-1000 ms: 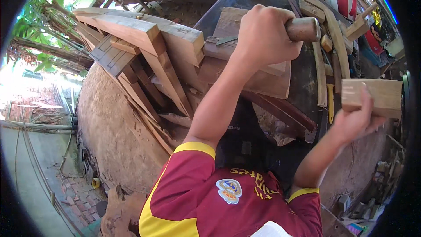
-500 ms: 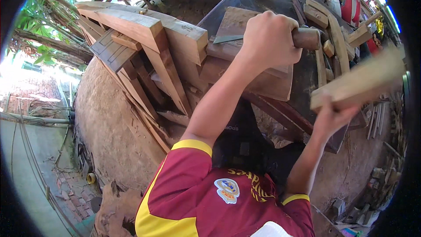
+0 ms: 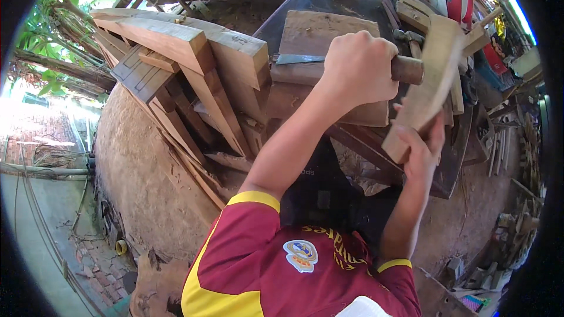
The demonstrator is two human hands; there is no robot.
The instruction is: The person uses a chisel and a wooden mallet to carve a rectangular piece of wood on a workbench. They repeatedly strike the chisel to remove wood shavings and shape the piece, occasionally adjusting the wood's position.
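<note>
At the far left, green foliage (image 3: 41,29) is seen above a sunlit patch of ground. To its right, a pile of timbers (image 3: 176,76) is stacked at angles: pale beams on top, darker slats beneath, leaning over a rounded mound of bare earth (image 3: 141,176).

Right of the pile, a dark workbench (image 3: 329,3) is set, and a flat brown board (image 3: 320,41) is laid on it. The left hand (image 3: 359,66) is clenched in a fist around a chisel (image 3: 352,61). Its grey steel blade juts left from the fist, lying across the board; its round, dark wooden handle sticks out to the right of the fist. The chisel is held level above the board at mid-bench.

Just right of the handle, the right hand (image 3: 422,148) is closed on the near end of a wooden block (image 3: 427,85). The block is pale, long and flat-faced, tilted with its far end raised up and to the right; its face stands just beside the butt of the chisel handle, though contact cannot be judged.

At the near edge, a maroon and yellow shirt (image 3: 282,264) is seen. At the far right, scraps of wood (image 3: 511,223) are scattered on the ground.
</note>
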